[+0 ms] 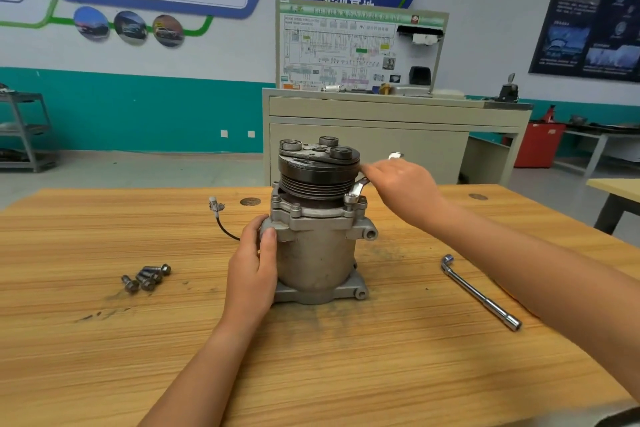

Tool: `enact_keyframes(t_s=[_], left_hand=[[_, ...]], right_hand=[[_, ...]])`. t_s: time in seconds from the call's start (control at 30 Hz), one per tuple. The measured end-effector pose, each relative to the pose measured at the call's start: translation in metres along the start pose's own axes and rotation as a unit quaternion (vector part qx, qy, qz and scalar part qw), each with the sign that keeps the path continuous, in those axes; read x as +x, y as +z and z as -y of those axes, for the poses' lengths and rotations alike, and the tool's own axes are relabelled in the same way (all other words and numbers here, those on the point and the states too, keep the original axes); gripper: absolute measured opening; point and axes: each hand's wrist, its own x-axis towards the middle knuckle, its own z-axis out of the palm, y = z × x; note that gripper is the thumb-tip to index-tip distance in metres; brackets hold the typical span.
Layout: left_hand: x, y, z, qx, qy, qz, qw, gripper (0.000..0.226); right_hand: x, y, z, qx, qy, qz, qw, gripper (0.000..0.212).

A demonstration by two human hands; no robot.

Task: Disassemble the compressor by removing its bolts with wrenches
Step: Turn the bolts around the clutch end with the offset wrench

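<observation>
A grey metal compressor (pixel 320 253) stands upright on the wooden table (pixel 104 357), its black grooved pulley (pixel 317 173) on top. My left hand (pixel 254 267) grips the left side of its body, thumb on the flange. My right hand (pixel 403 185) holds a silver wrench (pixel 356 191) whose ring end sits on a bolt at the right of the upper flange. Another bolt (pixel 296 207) stands in the front of that flange. Several loose bolts (pixel 147 278) lie on the table to the left.
An L-shaped socket wrench (pixel 479 291) lies on the table to the right. A black cable with a white plug (pixel 216 207) trails from the compressor's left. A beige cabinet (pixel 381 135) with a wiring board stands behind the table; another table's corner (pixel 613 189) shows at right.
</observation>
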Motion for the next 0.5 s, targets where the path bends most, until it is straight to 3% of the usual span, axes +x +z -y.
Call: enact_keyframes(t_s=[0.1,0.17,0.33,0.5], left_hand=[[0.0,0.0,0.001,-0.001,-0.003,-0.002,1.0,0.041],[0.001,0.001,0.001,-0.002,-0.005,-0.004,1.0,0.04],[0.001,0.001,0.0,-0.003,-0.01,-0.007,1.0,0.039],[0.001,0.001,0.002,-0.012,-0.006,-0.005,1.0,0.039]], right_hand=[[-0.021,-0.017,0.003,0.104,0.096,-0.068,0.988,0.03],[-0.037,-0.03,0.009,0.098,0.092,-0.066,0.989,0.039],[-0.059,-0.045,0.02,-0.056,0.079,0.13,0.987,0.065],[-0.051,-0.059,0.036,-0.081,0.105,0.203,0.97,0.069]])
